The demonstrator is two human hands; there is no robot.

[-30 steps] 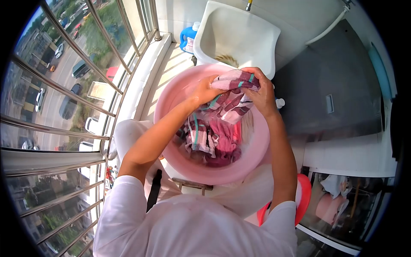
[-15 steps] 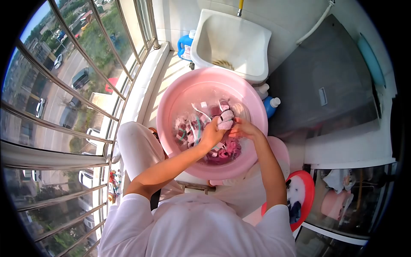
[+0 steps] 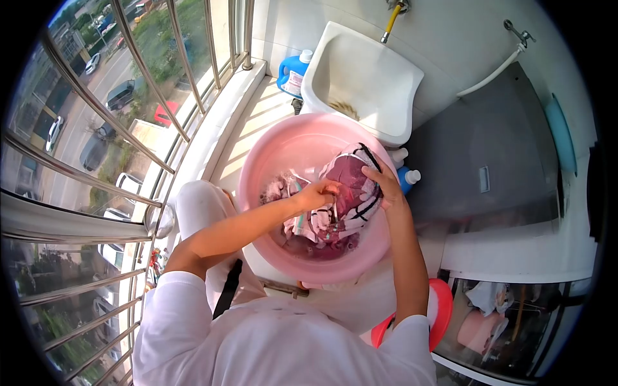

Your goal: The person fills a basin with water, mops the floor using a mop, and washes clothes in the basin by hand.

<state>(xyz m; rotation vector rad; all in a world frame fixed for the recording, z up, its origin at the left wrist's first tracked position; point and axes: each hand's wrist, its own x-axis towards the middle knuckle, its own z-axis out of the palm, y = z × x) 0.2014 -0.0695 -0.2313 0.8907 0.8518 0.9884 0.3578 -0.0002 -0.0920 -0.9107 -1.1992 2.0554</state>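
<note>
A large pink basin (image 3: 254, 164) holds water and wet clothes. Spread out in it is a maroon and pale pink garment (image 3: 351, 186) with black trim. My right hand (image 3: 387, 185) grips this garment's right edge, its thumb lying over the cloth near the basin's right wall. Closed fingers of my left hand (image 3: 315, 195) pinch the garment at its left side. Below and left of that hand, more wet pink clothing with white and green strips (image 3: 281, 188) sits in the water.
Behind the basin stands a white sink (image 3: 370, 71), with a blue detergent jug (image 3: 295, 74) at its left. A blue bottle (image 3: 407, 179) touches the basin's right side. Window bars (image 3: 145, 71) run along the left; a red basin (image 3: 441, 312) is at lower right.
The bunched cloth between my hands is now opened out into a wide maroon panel. My right hand has moved right and up along its edge. The view has shifted slightly.
</note>
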